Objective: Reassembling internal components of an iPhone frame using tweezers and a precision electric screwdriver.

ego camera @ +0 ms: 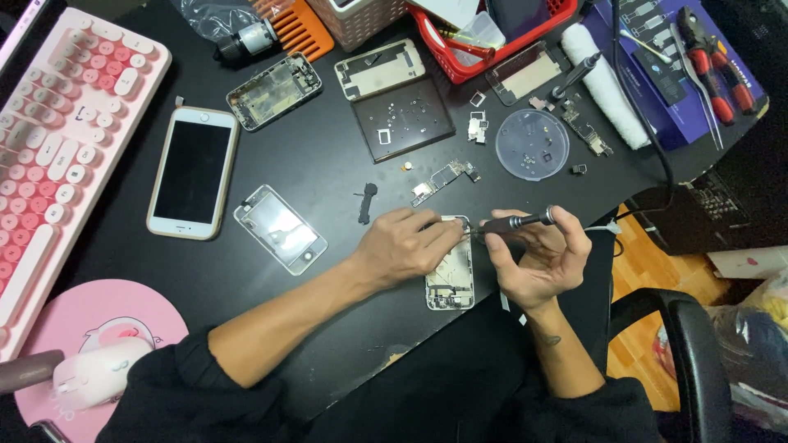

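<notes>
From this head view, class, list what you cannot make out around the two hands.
- Head view: screwdriver tip, hidden between left hand and right hand.
- Opened phone chassis: upper end covered by the left hand.
- Round clear dish: the parts in it are too small to identify.

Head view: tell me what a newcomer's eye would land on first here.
First, the two hands at the centre: the left hand steadies an opened phone frame on the black desk, while the right hand holds a dark screwdriver to its top edge. Next, the pink keyboard at far left, with a white phone lying face up beside it.
</notes>
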